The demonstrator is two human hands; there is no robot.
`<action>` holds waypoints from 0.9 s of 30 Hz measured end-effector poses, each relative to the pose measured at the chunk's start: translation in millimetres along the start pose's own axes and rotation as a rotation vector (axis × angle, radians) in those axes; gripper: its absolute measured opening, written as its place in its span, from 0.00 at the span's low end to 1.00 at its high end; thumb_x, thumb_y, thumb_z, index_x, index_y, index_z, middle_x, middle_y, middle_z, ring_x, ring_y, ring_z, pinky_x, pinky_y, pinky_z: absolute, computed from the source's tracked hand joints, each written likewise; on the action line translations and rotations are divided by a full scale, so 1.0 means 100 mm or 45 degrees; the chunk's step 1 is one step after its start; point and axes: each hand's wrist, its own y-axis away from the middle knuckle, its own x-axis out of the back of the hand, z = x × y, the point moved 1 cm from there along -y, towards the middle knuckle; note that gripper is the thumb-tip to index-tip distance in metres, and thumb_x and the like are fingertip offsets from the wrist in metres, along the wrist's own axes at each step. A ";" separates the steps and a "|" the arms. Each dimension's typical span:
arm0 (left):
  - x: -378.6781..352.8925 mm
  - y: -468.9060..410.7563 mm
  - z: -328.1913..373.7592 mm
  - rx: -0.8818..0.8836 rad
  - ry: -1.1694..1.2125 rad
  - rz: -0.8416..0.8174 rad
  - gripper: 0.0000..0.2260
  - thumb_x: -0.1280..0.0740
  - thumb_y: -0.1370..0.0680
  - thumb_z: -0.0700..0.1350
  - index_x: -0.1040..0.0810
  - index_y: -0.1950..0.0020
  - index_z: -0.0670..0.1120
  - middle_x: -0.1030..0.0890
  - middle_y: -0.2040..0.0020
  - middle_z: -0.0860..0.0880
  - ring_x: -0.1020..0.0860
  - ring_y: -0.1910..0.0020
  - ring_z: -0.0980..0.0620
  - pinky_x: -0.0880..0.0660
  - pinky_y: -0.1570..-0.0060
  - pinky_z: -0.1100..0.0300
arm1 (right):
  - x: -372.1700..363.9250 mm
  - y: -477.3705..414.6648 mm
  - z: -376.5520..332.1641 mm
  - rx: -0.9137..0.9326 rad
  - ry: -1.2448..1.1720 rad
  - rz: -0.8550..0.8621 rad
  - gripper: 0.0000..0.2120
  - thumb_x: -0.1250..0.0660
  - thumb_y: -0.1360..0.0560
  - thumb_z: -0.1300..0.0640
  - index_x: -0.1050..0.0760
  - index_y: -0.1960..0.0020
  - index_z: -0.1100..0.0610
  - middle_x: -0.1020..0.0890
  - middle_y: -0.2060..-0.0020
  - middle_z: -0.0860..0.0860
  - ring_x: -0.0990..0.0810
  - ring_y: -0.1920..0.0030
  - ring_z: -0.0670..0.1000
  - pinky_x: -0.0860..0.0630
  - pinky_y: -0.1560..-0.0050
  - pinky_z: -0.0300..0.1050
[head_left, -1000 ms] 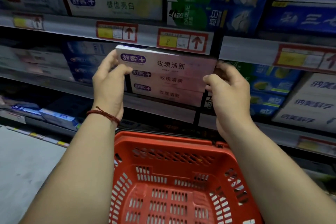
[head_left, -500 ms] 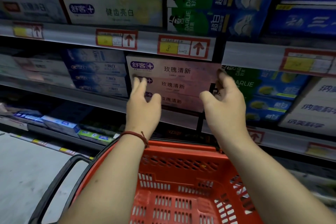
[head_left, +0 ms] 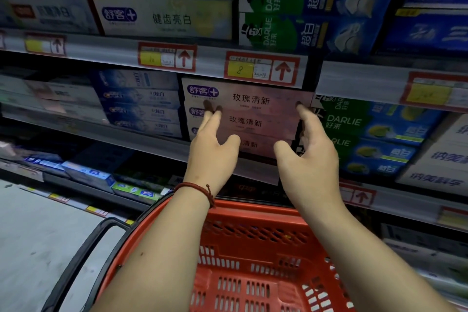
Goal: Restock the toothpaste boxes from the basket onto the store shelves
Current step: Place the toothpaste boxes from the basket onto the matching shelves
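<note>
Store shelves (head_left: 101,54) packed with toothpaste fill the view, and a red basket (head_left: 253,213) sits below them. Three pink toothpaste boxes (head_left: 255,119) lie stacked on the middle shelf, between blue boxes (head_left: 141,104) and green boxes (head_left: 367,134). The left hand (head_left: 215,152) presses straight fingers against the stack's front. The right hand (head_left: 311,157), fingers spread and loose, touches its right end.

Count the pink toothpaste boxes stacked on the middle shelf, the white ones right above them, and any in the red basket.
Pink cardboard toothpaste boxes, stacked: 3
White cardboard toothpaste boxes, directly above: 2 in view
Toothpaste boxes in the visible part of the red plastic basket: 0
Total: 5
</note>
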 end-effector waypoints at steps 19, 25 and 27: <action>-0.08 -0.05 -0.15 0.019 0.110 0.045 0.31 0.35 0.26 0.48 0.33 0.22 0.55 0.32 0.23 0.57 0.33 0.25 0.58 0.34 0.25 0.52 | 0.06 -0.09 0.11 -0.019 -0.018 -0.035 0.28 0.33 0.24 0.63 0.28 0.25 0.50 0.25 0.32 0.41 0.27 0.32 0.38 0.32 0.32 0.36; -0.02 -0.08 -0.30 0.222 0.348 0.222 0.27 0.34 0.21 0.36 0.33 0.22 0.48 0.25 0.29 0.49 0.26 0.31 0.55 0.30 0.33 0.59 | 0.12 -0.09 0.18 -0.226 -0.152 0.189 0.20 0.36 0.23 0.67 0.23 0.35 0.50 0.20 0.50 0.37 0.21 0.48 0.37 0.23 0.43 0.36; 0.00 -0.08 -0.35 0.261 0.384 0.214 0.29 0.35 0.21 0.35 0.35 0.21 0.47 0.27 0.27 0.49 0.28 0.28 0.55 0.31 0.30 0.58 | 0.13 -0.09 0.23 -0.311 -0.157 0.229 0.19 0.35 0.22 0.66 0.24 0.34 0.50 0.24 0.54 0.34 0.23 0.54 0.34 0.27 0.50 0.31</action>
